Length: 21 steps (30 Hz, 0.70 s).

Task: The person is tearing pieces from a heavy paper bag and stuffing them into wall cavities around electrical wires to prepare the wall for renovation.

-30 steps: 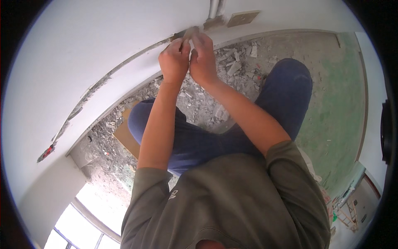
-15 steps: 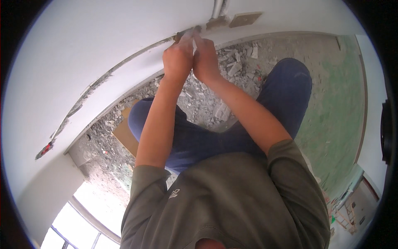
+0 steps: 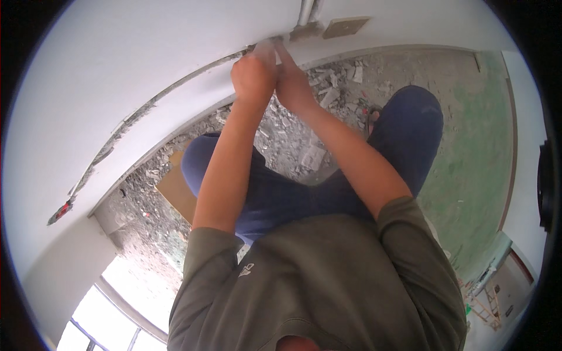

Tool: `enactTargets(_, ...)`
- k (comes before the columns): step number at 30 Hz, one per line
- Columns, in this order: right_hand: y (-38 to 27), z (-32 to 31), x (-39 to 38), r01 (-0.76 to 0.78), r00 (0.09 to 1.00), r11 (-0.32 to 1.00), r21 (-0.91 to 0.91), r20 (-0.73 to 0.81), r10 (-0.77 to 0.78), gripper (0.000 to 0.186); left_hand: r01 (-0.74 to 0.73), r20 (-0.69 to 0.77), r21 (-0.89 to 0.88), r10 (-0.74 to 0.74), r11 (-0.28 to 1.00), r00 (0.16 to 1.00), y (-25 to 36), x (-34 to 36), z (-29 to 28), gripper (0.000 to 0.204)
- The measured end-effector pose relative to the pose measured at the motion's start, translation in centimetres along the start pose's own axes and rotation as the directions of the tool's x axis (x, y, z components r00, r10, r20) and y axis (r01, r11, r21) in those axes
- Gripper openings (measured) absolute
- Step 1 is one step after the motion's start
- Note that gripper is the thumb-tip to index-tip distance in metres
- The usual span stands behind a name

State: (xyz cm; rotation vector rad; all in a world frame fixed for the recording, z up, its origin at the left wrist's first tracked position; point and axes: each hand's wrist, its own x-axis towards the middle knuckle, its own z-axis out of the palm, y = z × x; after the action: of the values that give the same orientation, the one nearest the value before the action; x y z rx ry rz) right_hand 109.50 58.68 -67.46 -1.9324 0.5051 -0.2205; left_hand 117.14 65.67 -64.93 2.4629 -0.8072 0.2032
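Both my hands are raised to the white wall (image 3: 146, 52), side by side at the right end of a long rough groove (image 3: 134, 117) cut in it. My left hand (image 3: 254, 76) is closed, its fingertips blurred against a dark recess at the groove's end. Beside it, my right hand (image 3: 294, 88) is curled, with its index finger stretched up to the same spot. Anything small between the fingers is hidden. Just right of the hands is a dark, bare patch (image 3: 306, 31) under a white pipe (image 3: 305, 11).
A square brownish box (image 3: 346, 27) is set in the wall farther right. Broken masonry rubble (image 3: 313, 155) covers the floor between my bent knees. Cardboard (image 3: 177, 188) lies by my left knee. A red-and-dark object (image 3: 60, 212) sits at the groove's left end.
My left hand has turned slightly and shifted, and my right hand has moved a little lower at the wrist. Both stay at the groove's end. My right knee has moved slightly.
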Motion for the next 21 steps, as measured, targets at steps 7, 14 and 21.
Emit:
enactTargets(7,0.7,-0.5,1.3,0.034,0.987,0.998,-0.058,-0.155,-0.042,0.045,-0.184,-0.159,-0.095,0.168,0.978,0.973,-0.4,-0.8,-0.8,0.018)
enactTargets(14,0.4,-0.4,2.5,0.266,0.863,0.932,-0.247,-0.371,-0.344,0.027,-0.135,-0.086,-0.121,0.125,0.983,0.988,-1.6,-1.0,-0.3,0.013)
enactTargets(21,-0.4,-0.7,2.7,0.310,0.846,0.951,-0.016,-0.451,-0.283,0.021,-0.061,-0.049,-0.094,0.057,0.994,0.997,-0.8,-0.6,-0.1,0.004)
